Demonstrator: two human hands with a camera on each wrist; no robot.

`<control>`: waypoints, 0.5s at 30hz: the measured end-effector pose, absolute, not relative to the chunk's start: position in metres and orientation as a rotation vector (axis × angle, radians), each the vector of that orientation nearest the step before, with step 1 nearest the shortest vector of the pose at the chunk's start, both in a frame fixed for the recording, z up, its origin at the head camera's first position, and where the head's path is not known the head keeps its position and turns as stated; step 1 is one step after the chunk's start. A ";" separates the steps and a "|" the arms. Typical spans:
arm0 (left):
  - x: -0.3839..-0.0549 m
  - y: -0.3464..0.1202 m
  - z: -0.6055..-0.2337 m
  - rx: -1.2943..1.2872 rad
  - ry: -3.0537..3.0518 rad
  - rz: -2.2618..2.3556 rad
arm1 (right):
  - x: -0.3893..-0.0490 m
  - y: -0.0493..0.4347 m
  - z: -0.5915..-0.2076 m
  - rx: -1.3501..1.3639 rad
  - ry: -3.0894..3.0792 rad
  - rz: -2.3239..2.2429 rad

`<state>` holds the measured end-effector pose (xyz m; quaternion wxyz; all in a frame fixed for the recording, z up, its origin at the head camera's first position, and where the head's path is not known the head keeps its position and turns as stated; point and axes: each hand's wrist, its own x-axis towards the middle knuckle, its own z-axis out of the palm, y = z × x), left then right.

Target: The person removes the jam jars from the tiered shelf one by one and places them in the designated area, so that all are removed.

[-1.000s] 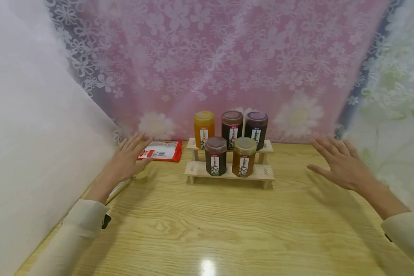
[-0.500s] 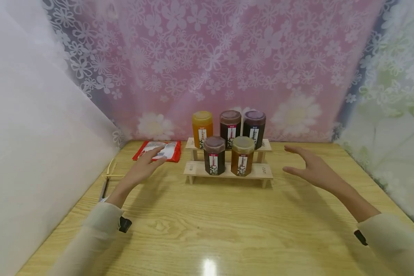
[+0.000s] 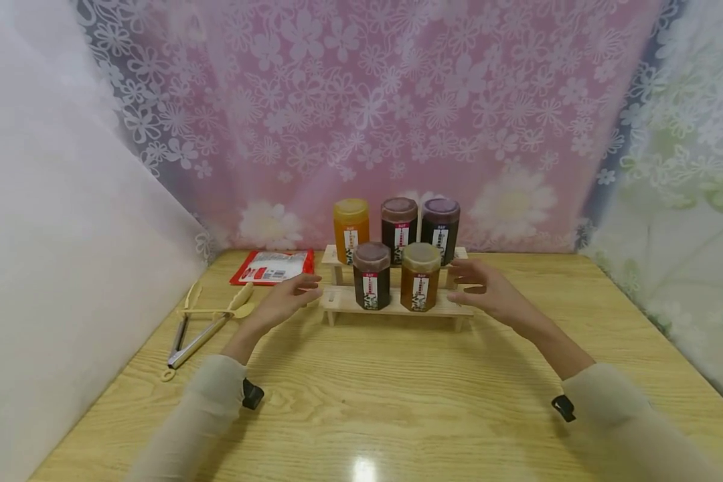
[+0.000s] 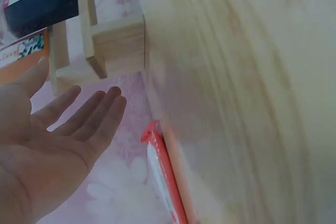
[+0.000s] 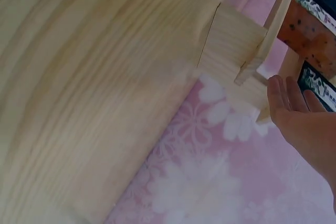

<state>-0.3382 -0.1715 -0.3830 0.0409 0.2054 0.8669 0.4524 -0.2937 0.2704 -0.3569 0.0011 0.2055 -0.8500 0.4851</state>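
A two-tier wooden rack (image 3: pixel 339 302) bears several lidded jars with white labels. On its upper tier stand a yellow-orange jar (image 3: pixel 351 231), a dark brown-lidded jar (image 3: pixel 399 231) and a purple-lidded jar (image 3: pixel 440 231). The lower tier carries a dark jar (image 3: pixel 371 278) and an amber jar (image 3: pixel 420 278). My left hand (image 3: pixel 282 302) is at the rack's left end, its fingers loosely extended and holding nothing. At the right end is my right hand (image 3: pixel 499 294), fingers likewise extended. In the right wrist view, the right hand's fingertips (image 5: pixel 278 90) overlap the rack; contact is unclear.
A red-and-white packet (image 3: pixel 272 266) lies behind my left hand. Metal tongs with yellow tips (image 3: pixel 199 338) lie at the table's left. A pink floral curtain (image 3: pixel 361 120) hangs behind the wooden table (image 3: pixel 361 388), and pale curtains flank both sides.
Both hands have moved inward from the sides toward the rack's two ends. The tongs, earlier mostly hidden by the left arm, are now in full sight. The jars keep their places.
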 end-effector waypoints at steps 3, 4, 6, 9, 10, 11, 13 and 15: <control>-0.341 -0.165 -0.388 0.634 2.653 1.365 | -0.298 0.260 -0.362 0.603 -2.657 1.619; -0.342 -0.163 -0.389 0.628 2.652 1.365 | -0.299 0.257 -0.363 0.595 -2.651 1.651; -0.342 -0.160 -0.390 0.618 2.652 1.370 | -0.302 0.250 -0.366 0.570 -2.639 1.701; -0.343 -0.157 -0.391 0.612 2.685 1.340 | -0.304 0.239 -0.367 0.527 -2.630 1.739; -0.343 -0.156 -0.391 0.607 2.702 1.321 | -0.305 0.235 -0.367 0.513 -2.626 1.748; -0.344 -0.155 -0.391 0.610 2.718 1.298 | -0.305 0.232 -0.368 0.489 -2.624 1.753; -0.345 -0.155 -0.392 0.607 2.738 1.261 | -0.305 0.225 -0.367 0.449 -2.614 1.763; -0.346 -0.155 -0.392 0.609 2.753 1.228 | -0.305 0.219 -0.366 0.412 -2.604 1.765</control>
